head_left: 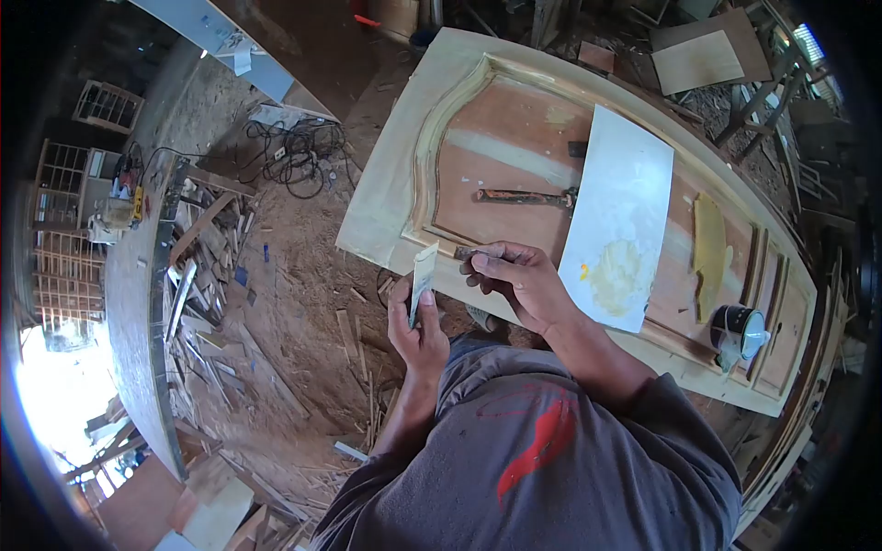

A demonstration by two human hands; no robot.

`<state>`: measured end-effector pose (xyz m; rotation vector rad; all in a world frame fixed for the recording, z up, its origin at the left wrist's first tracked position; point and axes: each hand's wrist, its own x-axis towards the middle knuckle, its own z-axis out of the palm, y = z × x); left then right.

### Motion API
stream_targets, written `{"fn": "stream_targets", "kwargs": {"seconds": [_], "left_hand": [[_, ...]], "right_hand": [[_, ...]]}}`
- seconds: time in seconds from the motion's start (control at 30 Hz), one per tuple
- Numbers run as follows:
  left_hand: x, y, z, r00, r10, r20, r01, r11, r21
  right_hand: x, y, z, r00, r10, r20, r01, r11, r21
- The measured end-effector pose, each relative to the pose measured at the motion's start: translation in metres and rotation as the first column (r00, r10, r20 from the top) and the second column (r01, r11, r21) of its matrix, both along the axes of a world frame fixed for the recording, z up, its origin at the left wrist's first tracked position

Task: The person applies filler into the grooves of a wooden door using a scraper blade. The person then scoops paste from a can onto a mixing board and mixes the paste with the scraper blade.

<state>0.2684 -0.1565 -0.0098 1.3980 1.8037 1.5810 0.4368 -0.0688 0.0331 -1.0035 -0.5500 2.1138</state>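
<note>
A pale wooden door [459, 83] with a recessed arched panel lies flat in front of me. My left hand [418, 331] holds a thin flat scraper blade [423, 275] upright near the door's lower edge. My right hand [514, 280] grips a small dark-handled tool [464, 252], its tip close to the blade. A hammer with a worn wooden handle [524, 196] rests on the panel above my right hand. A white sheet [620, 211] smeared with yellowish filler lies across the door to the right.
A round tin [740, 331] stands on the door's right part beside a yellow-brown scrap [707, 253]. Wood offcuts and shavings [220, 303] cover the dirt floor at left. A long bench [138, 303] and tangled cables [299, 151] lie farther left.
</note>
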Motion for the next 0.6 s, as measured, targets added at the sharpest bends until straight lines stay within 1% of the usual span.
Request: {"fn": "stream_targets", "kwargs": {"seconds": [0.17,0.27,0.37,0.47,0.57,0.6], "left_hand": [[-0.005,0.008,0.0,0.991,-0.033,-0.126,0.049,0.991,0.124],[-0.007,0.006,0.003,0.988,-0.074,-0.134,0.085,0.994,0.076],[-0.008,0.006,0.0,0.974,-0.088,-0.208,0.112,0.988,0.107],[-0.009,0.006,-0.005,0.962,-0.096,-0.257,0.129,0.985,0.114],[-0.01,0.008,-0.005,0.959,-0.123,-0.256,0.147,0.986,0.078],[-0.01,0.009,-0.006,0.951,-0.12,-0.285,0.151,0.985,0.087]], "right_hand": [[-0.016,-0.002,0.001,0.996,-0.092,0.0,0.092,0.995,0.041],[-0.025,-0.003,0.001,0.99,-0.14,0.001,0.14,0.989,0.043],[-0.028,-0.002,0.002,0.991,-0.13,-0.037,0.132,0.99,0.057],[-0.031,-0.002,0.005,0.99,-0.135,-0.03,0.138,0.986,0.099],[-0.033,-0.001,0.003,0.989,-0.144,0.027,0.139,0.981,0.136],[-0.033,-0.001,0.003,0.988,-0.15,0.037,0.143,0.979,0.148]]}}
